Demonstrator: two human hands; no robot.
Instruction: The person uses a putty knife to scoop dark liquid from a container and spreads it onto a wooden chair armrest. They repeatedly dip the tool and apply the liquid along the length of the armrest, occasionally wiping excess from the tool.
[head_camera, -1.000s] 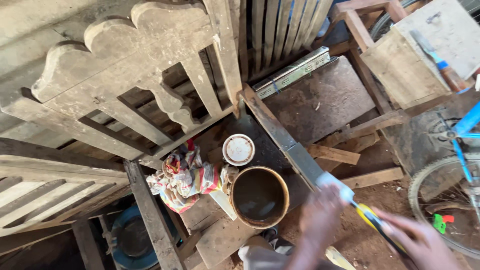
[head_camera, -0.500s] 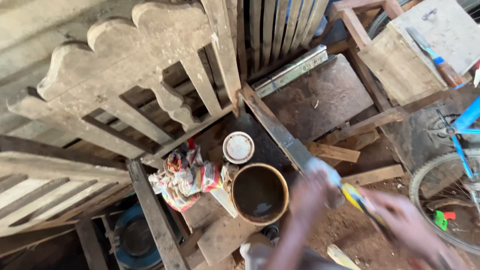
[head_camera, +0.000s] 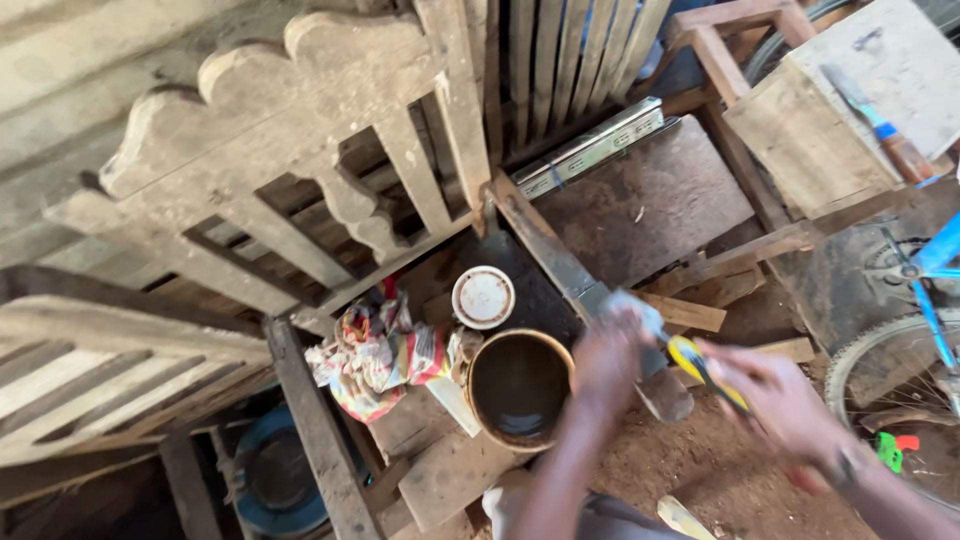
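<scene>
A long, flat, rusty metal blade (head_camera: 545, 250) runs diagonally from the carved wood down toward me. My left hand (head_camera: 610, 360) presses on its lower part, with a bit of white material under the fingers. My right hand (head_camera: 785, 405) grips a yellow and black handled tool (head_camera: 700, 365) that points at the blade just beside my left hand. Motion blurs both hands. An open round tin (head_camera: 518, 388) with dark liquid stands just left of my left hand.
The tin's white lid (head_camera: 483, 297) and a colourful rag (head_camera: 380, 350) lie left of the blade. Carved wooden furniture parts (head_camera: 300, 150) fill the left. A metal drawer slide (head_camera: 590, 150), a wooden box (head_camera: 810, 140), a brush (head_camera: 885, 125) and a blue bicycle's wheel (head_camera: 890, 370) are at the right.
Both hands have shifted up and left along the blade. The yellow-handled tool now sits closer to my left hand. The tin, lid and rag have stayed put.
</scene>
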